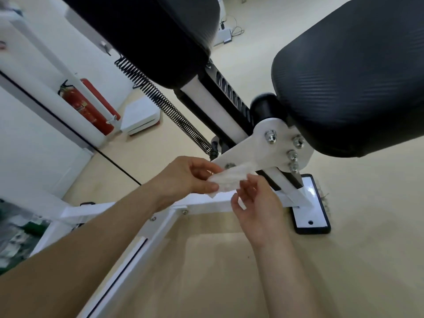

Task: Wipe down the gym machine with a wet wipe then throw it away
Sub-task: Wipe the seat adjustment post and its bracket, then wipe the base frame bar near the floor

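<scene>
A white wet wipe (226,181) is stretched between both hands just below the gym machine's white hinge bracket (263,145). My left hand (183,176) pinches the wipe's left end between thumb and fingers. My right hand (257,203) pinches its right end from below. The machine has two black padded cushions, one at the top centre (156,35) and one at the right (353,83). Its white frame bar (206,201) runs under my hands.
A black coil spring (165,104) runs diagonally beside the machine's post. The black-edged white foot plate (309,207) sits on the beige floor at right. A red fire extinguisher (85,104) stands by the wall at left. Cables and a white base lie far back.
</scene>
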Tool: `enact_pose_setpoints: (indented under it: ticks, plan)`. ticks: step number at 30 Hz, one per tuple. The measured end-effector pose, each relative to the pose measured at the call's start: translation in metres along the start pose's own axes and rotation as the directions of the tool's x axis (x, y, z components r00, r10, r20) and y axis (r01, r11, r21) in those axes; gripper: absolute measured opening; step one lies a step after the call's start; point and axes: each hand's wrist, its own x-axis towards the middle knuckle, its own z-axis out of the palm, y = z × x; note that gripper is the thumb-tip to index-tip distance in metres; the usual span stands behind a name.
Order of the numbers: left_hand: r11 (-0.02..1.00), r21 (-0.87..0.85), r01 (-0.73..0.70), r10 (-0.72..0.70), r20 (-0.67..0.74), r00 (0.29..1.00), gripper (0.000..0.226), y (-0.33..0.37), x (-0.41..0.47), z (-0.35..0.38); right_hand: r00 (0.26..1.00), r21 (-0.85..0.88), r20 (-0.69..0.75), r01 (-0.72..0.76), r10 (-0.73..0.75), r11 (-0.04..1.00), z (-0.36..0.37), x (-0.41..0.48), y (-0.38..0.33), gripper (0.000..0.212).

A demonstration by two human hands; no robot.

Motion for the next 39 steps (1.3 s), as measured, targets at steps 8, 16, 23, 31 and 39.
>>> enact_pose_setpoints:
  ticks: [8, 16, 23, 31, 39]
  plan:
    - [0.942, -0.309, 0.130, -0.121, 0.048, 0.991, 0.030, -0.011, -0.002, -0.020, 0.998, 0.099, -0.002, -0.061, 0.061, 0.993, -0.006, -0.002, -0.004, 0.015]
    - [0.947, -0.296, 0.128, -0.196, -0.215, 0.957, 0.023, -0.028, 0.004, 0.008, 0.972, -0.416, -0.055, 0.184, -0.227, 0.891, -0.039, 0.006, 0.014, 0.030]
    - [0.985, -0.007, 0.173, -0.160, -0.408, 0.899, 0.026, -0.102, -0.002, 0.002, 0.942, -0.791, 0.060, 0.246, -0.330, 0.560, -0.050, 0.008, 0.048, 0.026]
    - [0.983, -0.120, 0.141, -0.175, -0.356, 0.918, 0.031, -0.171, 0.082, 0.048, 0.951, -0.884, -0.096, 0.054, -0.294, 0.464, -0.086, 0.030, 0.067, 0.037]
    - [0.904, 0.390, -0.174, 0.320, -0.348, 0.881, 0.061, -0.183, 0.151, 0.089, 0.977, -0.993, 0.029, 0.052, -0.213, 0.105, -0.062, 0.060, 0.055, 0.064]
